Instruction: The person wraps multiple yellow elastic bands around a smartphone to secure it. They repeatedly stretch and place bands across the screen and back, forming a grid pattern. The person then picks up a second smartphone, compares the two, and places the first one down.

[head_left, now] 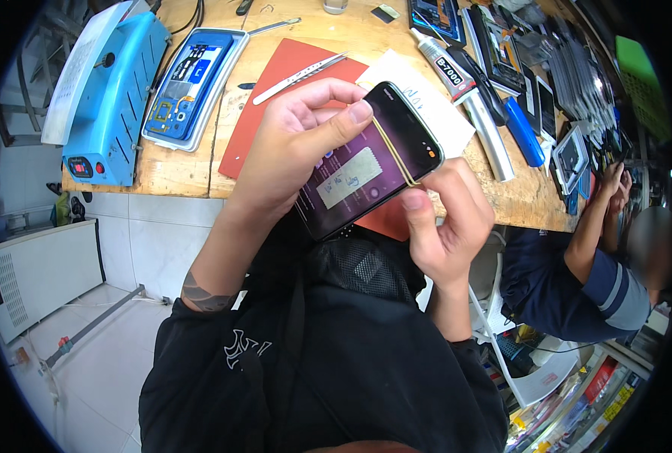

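A smartphone [400, 113] with its screen lit purple is held tilted above the front edge of the bench. My left hand [298, 140] grips it along its left side, thumb pressed on the glass near the top. Across the upper part of the screen runs a tan rubber band [394, 151]. My right hand [453, 219] is at the phone's right edge, with thumb and index finger pinching the band's end there. A small handwritten paper label [351, 178] lies on the screen below the band.
Under the phone are a red mat [237, 143], metal tweezers [299, 78] and white paper [457, 130]. A glue tube [443, 68] and blue cylinder [525, 134] lie right. Leftward are an opened blue phone [188, 87] and blue machine [113, 113]. A co-worker [577, 264] sits at right.
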Demonstrator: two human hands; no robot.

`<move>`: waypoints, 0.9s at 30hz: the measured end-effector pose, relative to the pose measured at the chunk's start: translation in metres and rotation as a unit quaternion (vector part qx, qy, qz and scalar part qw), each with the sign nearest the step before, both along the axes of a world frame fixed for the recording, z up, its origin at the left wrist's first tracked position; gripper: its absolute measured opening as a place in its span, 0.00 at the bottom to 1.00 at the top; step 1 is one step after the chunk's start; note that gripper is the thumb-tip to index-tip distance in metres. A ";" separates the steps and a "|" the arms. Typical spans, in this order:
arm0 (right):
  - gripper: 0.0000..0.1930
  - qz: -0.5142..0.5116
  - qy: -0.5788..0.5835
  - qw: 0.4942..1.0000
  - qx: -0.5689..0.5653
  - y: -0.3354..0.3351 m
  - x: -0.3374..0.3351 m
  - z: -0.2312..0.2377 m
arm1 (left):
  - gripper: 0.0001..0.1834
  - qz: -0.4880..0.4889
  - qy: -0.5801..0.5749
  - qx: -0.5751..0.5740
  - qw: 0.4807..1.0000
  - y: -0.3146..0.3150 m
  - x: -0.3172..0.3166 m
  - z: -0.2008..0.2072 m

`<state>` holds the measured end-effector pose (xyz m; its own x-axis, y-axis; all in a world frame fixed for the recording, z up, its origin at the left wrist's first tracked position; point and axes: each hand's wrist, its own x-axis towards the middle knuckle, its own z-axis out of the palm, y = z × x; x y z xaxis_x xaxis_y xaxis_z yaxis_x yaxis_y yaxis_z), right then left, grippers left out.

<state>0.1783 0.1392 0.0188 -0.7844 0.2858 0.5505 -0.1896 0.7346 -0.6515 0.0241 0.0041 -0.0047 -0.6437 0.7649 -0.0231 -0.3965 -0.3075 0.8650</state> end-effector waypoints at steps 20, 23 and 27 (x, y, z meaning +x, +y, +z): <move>0.05 -0.054 -0.064 0.993 0.083 0.038 -0.060 -0.040 | 0.12 0.227 0.502 0.005 0.835 -0.003 0.023 0.009; 0.06 -0.097 -0.051 0.994 0.006 0.048 -0.048 -0.031 | 0.13 0.216 0.538 0.004 0.815 -0.001 0.029 0.011; 0.05 -0.033 -0.012 0.994 -0.101 0.061 -0.032 -0.009 | 0.14 0.181 0.580 -0.009 0.795 -0.004 0.037 0.010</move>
